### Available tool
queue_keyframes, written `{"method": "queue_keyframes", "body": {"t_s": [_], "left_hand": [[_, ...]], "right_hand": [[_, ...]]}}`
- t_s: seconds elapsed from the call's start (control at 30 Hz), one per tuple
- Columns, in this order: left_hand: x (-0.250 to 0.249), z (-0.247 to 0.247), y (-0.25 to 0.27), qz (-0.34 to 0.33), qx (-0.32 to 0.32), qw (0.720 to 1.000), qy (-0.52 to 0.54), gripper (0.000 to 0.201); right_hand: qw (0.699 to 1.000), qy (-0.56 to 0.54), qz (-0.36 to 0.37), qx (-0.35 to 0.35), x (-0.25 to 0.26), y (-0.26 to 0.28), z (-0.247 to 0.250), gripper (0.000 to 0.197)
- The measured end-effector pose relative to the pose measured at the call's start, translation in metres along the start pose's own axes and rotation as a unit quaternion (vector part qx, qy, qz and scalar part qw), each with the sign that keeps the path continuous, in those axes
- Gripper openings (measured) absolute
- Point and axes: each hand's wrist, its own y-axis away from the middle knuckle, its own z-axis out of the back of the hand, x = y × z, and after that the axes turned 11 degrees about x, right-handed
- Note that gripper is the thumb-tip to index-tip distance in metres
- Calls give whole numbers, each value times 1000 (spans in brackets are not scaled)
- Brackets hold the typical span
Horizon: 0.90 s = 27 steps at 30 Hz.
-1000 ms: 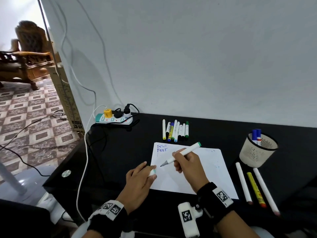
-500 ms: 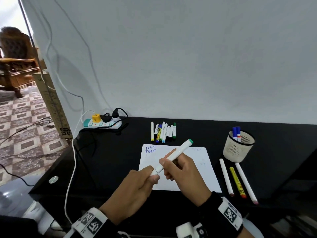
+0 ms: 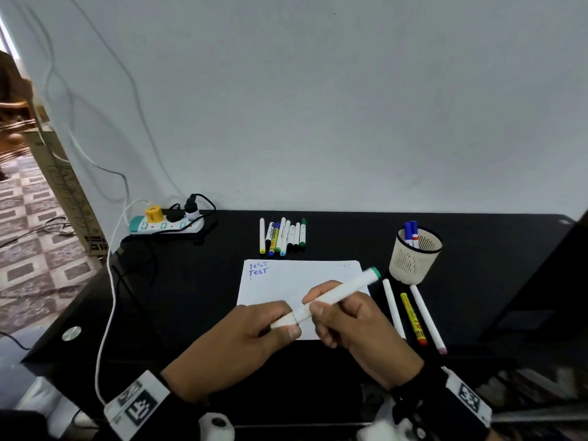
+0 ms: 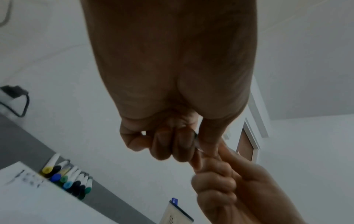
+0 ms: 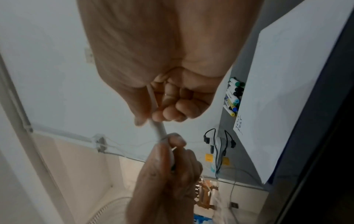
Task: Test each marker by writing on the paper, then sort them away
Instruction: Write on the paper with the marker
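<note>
A white marker [image 3: 340,292] with a green end is held above the paper [image 3: 286,281], which bears two blue "Test" lines at its top left. My right hand [image 3: 346,316] grips the marker's barrel [image 5: 159,130]. My left hand [image 3: 273,326] pinches the white cap [image 3: 284,321] seated on the marker's near end. Both hands meet over the paper's near edge. A row of several markers [image 3: 283,235] lies beyond the paper. Three markers [image 3: 413,313] lie right of the paper, in front of a mesh cup [image 3: 415,256] holding blue markers.
A power strip [image 3: 165,222] with plugs and cables sits at the black desk's [image 3: 191,297] back left. A white cable [image 3: 108,297] runs down the desk's left edge. The wall stands right behind the desk.
The marker's bare tip pointed at the paper one second ago, with the cap in my left hand. The hands have since come together and the cap now sits on the tip.
</note>
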Motion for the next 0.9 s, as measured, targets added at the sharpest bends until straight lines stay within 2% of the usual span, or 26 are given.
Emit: {"method": "queue_keyframes", "body": {"t_s": [0.1,0.17,0.23,0.37,0.47,0.53,0.63,0.7,0.8,0.9], "left_hand": [[-2,4,-5,-10,-18,1000,4,12],[-3,4,-6,-17,-36,999,4,13],[-2,2,-8,-22,-62,998,-15,14],[6,1,-13,-27,-137,990,-6,19],[20,0,-18,-10,-170,985,-20,19],[40,-1,-19,23,-167,984,-59,16],[82,-3,-16,89,-144,977,-127,18],[109,-6,-13,141,-122,967,-175,24],[135,-17,-13,207,-96,947,-225,39],[147,-25,-15,223,-108,937,-247,43]], "right_hand": [[999,-37,0,-13,6,13,6,20],[996,-77,2,-41,12,16,11,30],[994,-81,2,-76,22,20,22,29],[994,67,-35,-77,40,34,45,10],[972,164,-54,-161,44,48,70,6],[932,263,-72,-237,40,58,94,9],[821,424,-148,-352,31,80,129,16],[766,465,-191,-400,20,95,147,19],[727,486,-243,-419,-7,110,169,24],[710,503,-281,-405,-33,114,178,24]]}}
